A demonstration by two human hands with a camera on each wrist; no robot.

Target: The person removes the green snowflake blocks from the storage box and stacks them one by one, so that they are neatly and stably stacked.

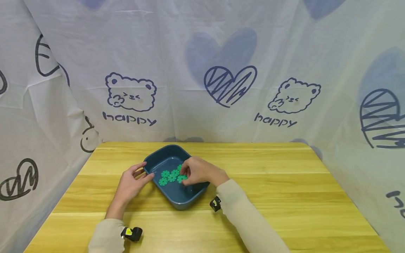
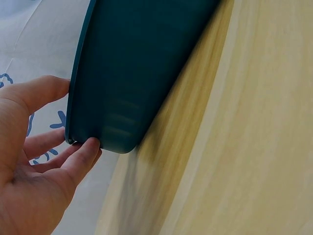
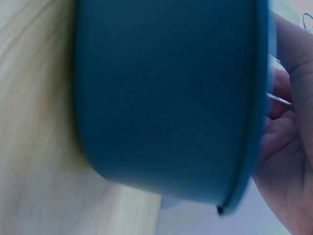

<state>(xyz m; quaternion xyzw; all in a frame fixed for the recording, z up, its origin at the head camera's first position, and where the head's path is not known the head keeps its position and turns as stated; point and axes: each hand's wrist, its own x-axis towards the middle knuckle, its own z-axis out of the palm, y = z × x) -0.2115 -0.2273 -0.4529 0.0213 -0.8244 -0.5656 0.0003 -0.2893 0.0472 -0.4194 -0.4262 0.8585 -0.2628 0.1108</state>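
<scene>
A dark blue-green plastic box (image 1: 180,196) with rounded corners stands at an angle on the table. Several flat green flower-shaped pieces (image 1: 172,177) lie together on its floor. My left hand (image 1: 131,181) holds the box at its left corner, thumb and fingers on the rim and outer wall; the left wrist view shows this contact from outside. My right hand (image 1: 199,171) reaches over the right side into the box, fingers bent down at the rightmost green pieces. Whether a piece is pinched there cannot be told. In the right wrist view the box wall hides those fingertips.
The yellow wood-grain table (image 1: 269,196) extends well to the right of the box. A white cloth (image 1: 180,105) with printed hearts and bears hangs behind and at both sides. Small black devices (image 1: 215,203) are worn at both wrists.
</scene>
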